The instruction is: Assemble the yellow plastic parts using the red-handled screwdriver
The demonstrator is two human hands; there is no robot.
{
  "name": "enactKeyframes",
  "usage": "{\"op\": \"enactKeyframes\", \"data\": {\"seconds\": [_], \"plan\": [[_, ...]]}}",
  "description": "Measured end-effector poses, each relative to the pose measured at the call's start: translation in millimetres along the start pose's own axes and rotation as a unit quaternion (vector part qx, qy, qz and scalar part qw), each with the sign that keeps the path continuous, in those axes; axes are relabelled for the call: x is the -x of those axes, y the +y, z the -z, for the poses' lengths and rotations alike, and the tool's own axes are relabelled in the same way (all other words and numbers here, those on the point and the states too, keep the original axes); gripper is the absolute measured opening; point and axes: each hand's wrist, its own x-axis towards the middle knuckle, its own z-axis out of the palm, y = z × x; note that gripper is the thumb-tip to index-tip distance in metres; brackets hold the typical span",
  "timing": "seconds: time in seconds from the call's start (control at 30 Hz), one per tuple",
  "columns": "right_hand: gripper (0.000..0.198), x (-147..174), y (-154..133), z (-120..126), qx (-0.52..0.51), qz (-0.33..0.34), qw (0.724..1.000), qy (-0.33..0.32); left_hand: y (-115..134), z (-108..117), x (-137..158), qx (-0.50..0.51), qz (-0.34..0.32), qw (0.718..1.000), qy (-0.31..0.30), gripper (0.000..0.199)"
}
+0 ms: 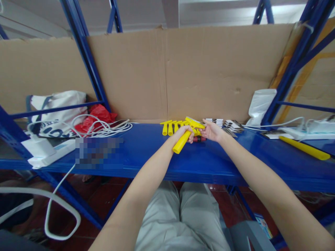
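Note:
My left hand (185, 132) is wrapped round the handle of a yellow T-shaped scraper (181, 143), which is tilted with its handle end toward me. At the scraper's wide head, my right hand (211, 130) closes its thumb and fingers on the far right end. A thin greyish strip shows along the head, too small to make out well. Just behind my left hand, several similar yellow scrapers (170, 128) lie in a row on the blue shelf (149, 148). Under the hands lies a red and black object (200, 138), partly hidden.
Small black-and-white packets (232, 126) lie beyond my right hand. A white pouch (261, 106) leans at the back right, near a long yellow piece (305, 148). On the left are coiled white cables (112, 129), a red bag (98, 116) and a power strip (52, 155). Cardboard (204, 73) stands behind.

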Motion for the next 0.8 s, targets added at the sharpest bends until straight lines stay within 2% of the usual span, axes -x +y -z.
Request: {"op": "enactKeyframes", "data": {"seconds": [0.3, 0.53, 0.8], "plan": [[0.038, -0.2, 3.1, -4.6, -0.027, -0.004, 1.000, 0.000, -1.8, -2.0, -0.2, 0.025, -0.020, 0.999, -0.013, 0.022], [0.036, -7.0, 7.5, -7.6, -0.053, -0.005, 0.999, 0.007, -1.4, -7.5, 3.4, 0.024, -0.020, 0.999, 0.012, 0.013], [0.037, -9.7, 8.7, -7.2, -0.055, -0.001, 0.998, 0.011, 0.8, -9.7, 2.5, 0.030, -0.009, 0.998, 0.046, 0.021]]}}
